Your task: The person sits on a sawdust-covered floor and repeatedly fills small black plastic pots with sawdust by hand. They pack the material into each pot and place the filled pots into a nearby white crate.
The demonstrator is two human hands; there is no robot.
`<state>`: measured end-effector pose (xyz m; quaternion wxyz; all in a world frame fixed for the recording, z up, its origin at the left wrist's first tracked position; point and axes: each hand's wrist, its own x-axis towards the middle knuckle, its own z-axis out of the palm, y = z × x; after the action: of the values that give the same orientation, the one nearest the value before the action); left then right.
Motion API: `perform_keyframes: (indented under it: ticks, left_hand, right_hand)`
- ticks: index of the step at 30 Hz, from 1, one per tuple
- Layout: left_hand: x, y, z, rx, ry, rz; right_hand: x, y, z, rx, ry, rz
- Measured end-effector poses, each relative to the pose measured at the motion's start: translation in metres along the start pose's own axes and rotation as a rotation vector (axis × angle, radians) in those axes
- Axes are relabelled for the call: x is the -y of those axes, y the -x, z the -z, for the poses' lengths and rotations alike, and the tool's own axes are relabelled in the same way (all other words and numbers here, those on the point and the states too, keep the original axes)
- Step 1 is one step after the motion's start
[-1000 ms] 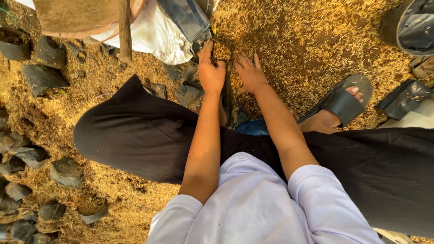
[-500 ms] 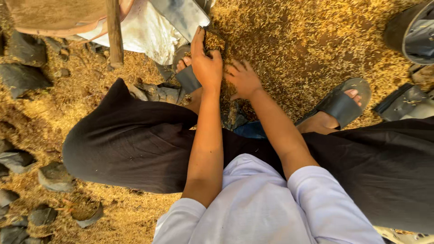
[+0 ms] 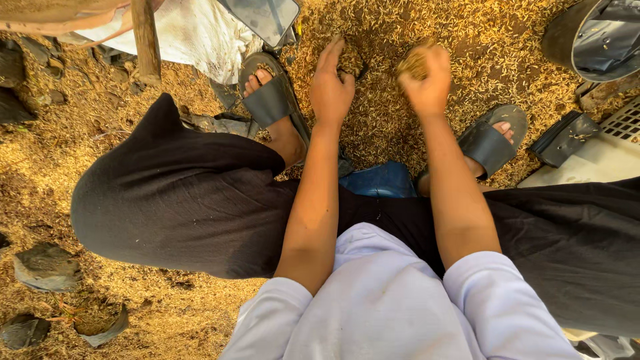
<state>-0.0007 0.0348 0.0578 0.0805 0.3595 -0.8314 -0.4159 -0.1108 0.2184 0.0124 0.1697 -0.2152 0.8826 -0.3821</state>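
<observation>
While we squat over the husk-covered ground (image 3: 427,40), our right hand (image 3: 427,83) closes into a loose fist around a clump of husks (image 3: 415,63), lifted just beyond the grey sandal (image 3: 490,143). Our left hand (image 3: 331,90) rests farther from that sandal, its fingers (image 3: 330,57) nearly straight, touching the husks but gripping nothing.

Ground (image 3: 40,193) strewn with husks (image 3: 467,47), probably rice.

You had one package in view: a crumpled white sack (image 3: 193,33) lay on the ground beyond your left foot.
</observation>
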Motion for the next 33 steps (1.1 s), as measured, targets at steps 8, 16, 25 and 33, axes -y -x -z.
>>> perform_keyframes:
  ticks: [8,16,25,33]
  left_hand:
    - [0.009,0.006,-0.031,0.126,-0.04,-0.097]
    - [0.003,0.012,-0.052,0.166,0.013,-0.082]
    - [0.007,0.02,-0.075,0.319,0.193,-0.061]
    - [0.005,0.02,-0.061,0.362,0.112,0.086]
  right_hand:
    - [0.036,0.041,-0.005,0.199,0.514,-0.004]
    - [0.012,0.049,-0.006,0.13,0.546,0.122]
    - [0.058,0.007,0.051,0.106,-1.027,-0.593]
    - [0.075,0.009,0.028,0.039,-0.639,-0.55]
